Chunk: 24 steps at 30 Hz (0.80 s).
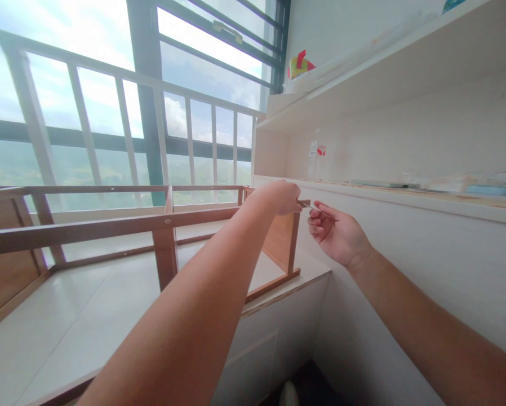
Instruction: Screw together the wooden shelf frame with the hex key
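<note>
A brown wooden furniture frame [202,219] lies on the white ledge, with round bolt heads showing along its rails. My left hand [280,197] is closed over the right end of its front upper rail, fingers curled around the wood near the corner. Just right of that end, my right hand [336,232] pinches a thin metal hex key [309,206] between thumb and fingers. The key's tip points left at the rail end. Whether it sits in a bolt is too small to tell. My left forearm hides part of the frame.
White railings [81,107] and a dark-framed window stand behind the frame. On the right is a white shelf unit [384,118] holding a clear bottle [313,160] and a flat object [384,184]. A red and yellow package [298,66] sits on top. The ledge's front edge [287,292] drops to the floor.
</note>
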Tool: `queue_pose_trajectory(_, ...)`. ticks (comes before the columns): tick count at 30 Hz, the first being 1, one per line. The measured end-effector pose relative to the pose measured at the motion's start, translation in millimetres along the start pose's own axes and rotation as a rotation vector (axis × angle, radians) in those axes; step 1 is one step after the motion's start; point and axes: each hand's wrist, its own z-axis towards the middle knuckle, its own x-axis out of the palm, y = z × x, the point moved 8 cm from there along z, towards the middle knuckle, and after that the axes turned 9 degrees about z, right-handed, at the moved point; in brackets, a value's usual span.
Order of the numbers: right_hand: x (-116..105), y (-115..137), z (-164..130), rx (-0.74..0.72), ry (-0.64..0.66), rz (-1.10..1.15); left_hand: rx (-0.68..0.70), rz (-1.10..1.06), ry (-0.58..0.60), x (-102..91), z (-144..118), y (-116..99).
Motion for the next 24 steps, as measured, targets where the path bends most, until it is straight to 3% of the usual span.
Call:
queue_pose_trajectory(8, -23.9, 30.1, -4.5, -0.266, -0.085, -0.526, -0.024, -0.011, 0.005, -0.4, -0.3, -0.1)
queue_pose_trajectory(13, -22.3, 47.1, -9.2, -0.431, -0.079, -0.674, -0.011, -0.008, -0.003, 0.1, -0.1, 0.2)
queue_pose_trajectory(19, -23.6, 16.9, -1.1, -0.201, -0.069, -0.517, -0.006, -0.01, 0.006, 1.0, 0.7, 0.8)
queue_pose_trajectory(24, -12.5, 0.6, -3.8, -0.047, -0.048, -0.256, -0.025, -0.021, 0.013, 0.1, -0.6, 1.3)
